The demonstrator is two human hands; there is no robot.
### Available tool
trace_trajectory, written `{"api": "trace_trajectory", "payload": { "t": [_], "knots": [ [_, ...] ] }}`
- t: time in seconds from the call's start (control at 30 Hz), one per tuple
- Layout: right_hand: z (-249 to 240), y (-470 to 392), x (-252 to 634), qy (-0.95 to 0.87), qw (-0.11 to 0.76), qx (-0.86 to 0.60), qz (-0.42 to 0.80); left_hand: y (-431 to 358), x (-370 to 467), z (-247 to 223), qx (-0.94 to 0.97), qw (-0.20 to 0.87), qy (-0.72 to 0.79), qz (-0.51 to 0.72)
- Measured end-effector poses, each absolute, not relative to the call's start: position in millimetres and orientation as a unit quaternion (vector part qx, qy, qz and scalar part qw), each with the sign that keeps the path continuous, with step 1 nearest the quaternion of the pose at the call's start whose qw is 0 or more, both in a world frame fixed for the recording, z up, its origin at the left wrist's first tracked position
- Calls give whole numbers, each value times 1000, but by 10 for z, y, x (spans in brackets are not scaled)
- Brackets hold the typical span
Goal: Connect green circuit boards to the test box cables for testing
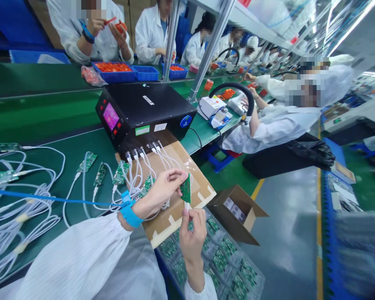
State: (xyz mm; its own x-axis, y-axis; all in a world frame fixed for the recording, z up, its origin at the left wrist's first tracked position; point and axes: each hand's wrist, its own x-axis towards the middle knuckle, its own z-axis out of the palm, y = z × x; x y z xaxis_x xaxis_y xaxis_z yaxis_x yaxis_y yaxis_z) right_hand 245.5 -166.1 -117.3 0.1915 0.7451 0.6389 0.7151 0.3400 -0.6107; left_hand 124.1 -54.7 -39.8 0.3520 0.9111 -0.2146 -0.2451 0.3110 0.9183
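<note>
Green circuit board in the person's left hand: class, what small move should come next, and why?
Probably a gentle, straight push of the white plug: the left hand steadies the circuit board, the right hand pinches the plug at its lower edge, and full seating isn't visible.

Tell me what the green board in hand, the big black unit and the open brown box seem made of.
Flat green circuit board: likely rigid resin laminate, smoothly coated, by its colour and straight edges. Large black boxy unit: probably painted metal, by its soft sheen and crisp edges, though plastic is possible. Open brown box: matte cardboard, by its thin folded flaps.
</note>
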Motion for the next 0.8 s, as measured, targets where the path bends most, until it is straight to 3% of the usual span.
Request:
{"api": "trace_trajectory", "payload": {
  "t": [0.37,0.57,0.8],
  "knots": [
    [-1216,-1525,2597,-636,507,-579,-50,-495,1234,-446,461,638,431,442],
    [-1189,-1403,2895,-681,451,-557,-151,-454,1171,-425,542,575,458,407],
    [-1386,-1456,2930,-698,411,-571,-134,-468,943,-417,677,464,498,279]
  ]
}}
